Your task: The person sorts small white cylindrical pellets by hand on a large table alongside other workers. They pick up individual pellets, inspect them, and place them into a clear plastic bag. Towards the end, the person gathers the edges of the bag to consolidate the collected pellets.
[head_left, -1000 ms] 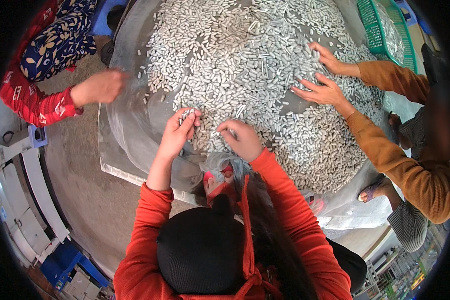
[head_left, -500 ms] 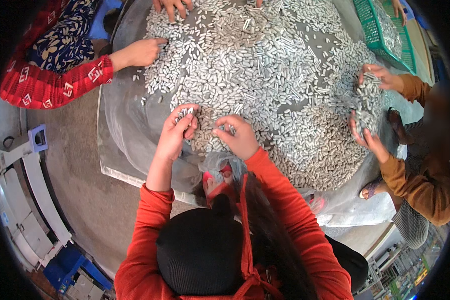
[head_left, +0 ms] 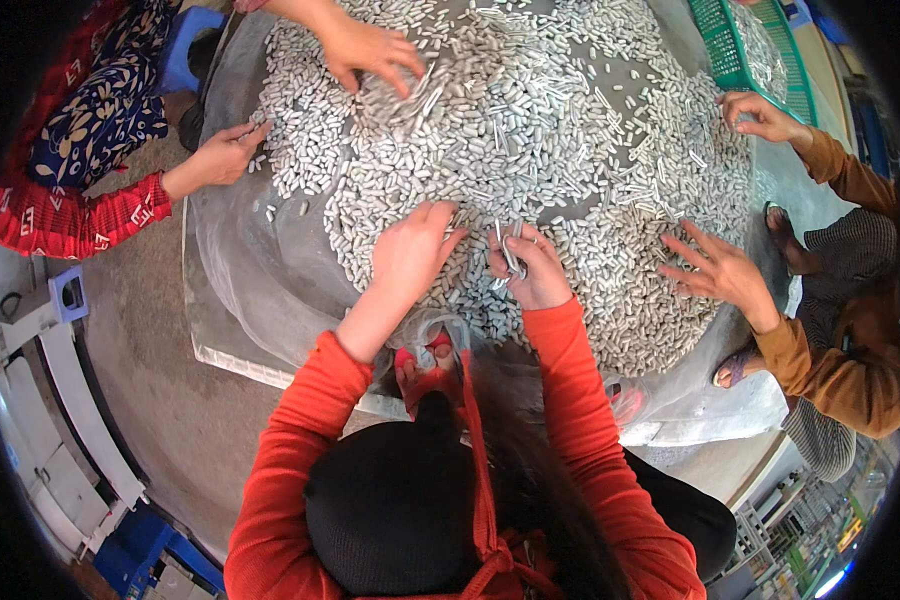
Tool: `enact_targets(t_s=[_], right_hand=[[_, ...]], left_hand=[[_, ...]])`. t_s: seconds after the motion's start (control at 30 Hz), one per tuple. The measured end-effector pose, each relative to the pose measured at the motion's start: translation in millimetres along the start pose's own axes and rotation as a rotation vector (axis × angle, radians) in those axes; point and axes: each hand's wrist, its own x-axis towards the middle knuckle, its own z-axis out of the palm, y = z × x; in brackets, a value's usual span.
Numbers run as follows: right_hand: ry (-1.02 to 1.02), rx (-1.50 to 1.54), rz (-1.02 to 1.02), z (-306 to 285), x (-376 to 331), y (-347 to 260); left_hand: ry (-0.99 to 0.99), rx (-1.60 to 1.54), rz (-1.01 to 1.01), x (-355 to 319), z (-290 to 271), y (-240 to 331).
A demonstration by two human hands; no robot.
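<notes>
A broad heap of small silvery oblong metal pieces covers the low table in front of me. My left hand is at the heap's near side, back up, fingers bent inward; what they hold is hidden beneath them. Just to its right, my right hand is closed around a few slender pale metal strips, which stick out between thumb and fingers. Under both hands lie more loose pieces. The two hands are close together but apart.
At the far left a co-worker's hand reaches over the heap; another person's hand is at its left edge. On the right, a co-worker's two hands are spread beside the pieces. A green basket stands far right. Plastic sheeting edges the table.
My left hand has moved right and turned back up; my right hand has shifted right and now holds strips. The right co-worker's hands have let go of their handful and parted.
</notes>
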Motion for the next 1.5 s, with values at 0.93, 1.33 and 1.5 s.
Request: enact_targets(t_s=[0.93,1.33,1.5], right_hand=[[-0.038,-0.433,-0.209,-8,-5,-28],[0.066,0.241,0.044,8,9,6],[0.261,0.183,-0.128,1,8,-4]], left_hand=[[-0.357,0.283,-0.028,-9,7,-6],[-0.266,-0.071,0.091,-3,-31,33],[-0.180,-0.081,-0.018,11,-33,3]])
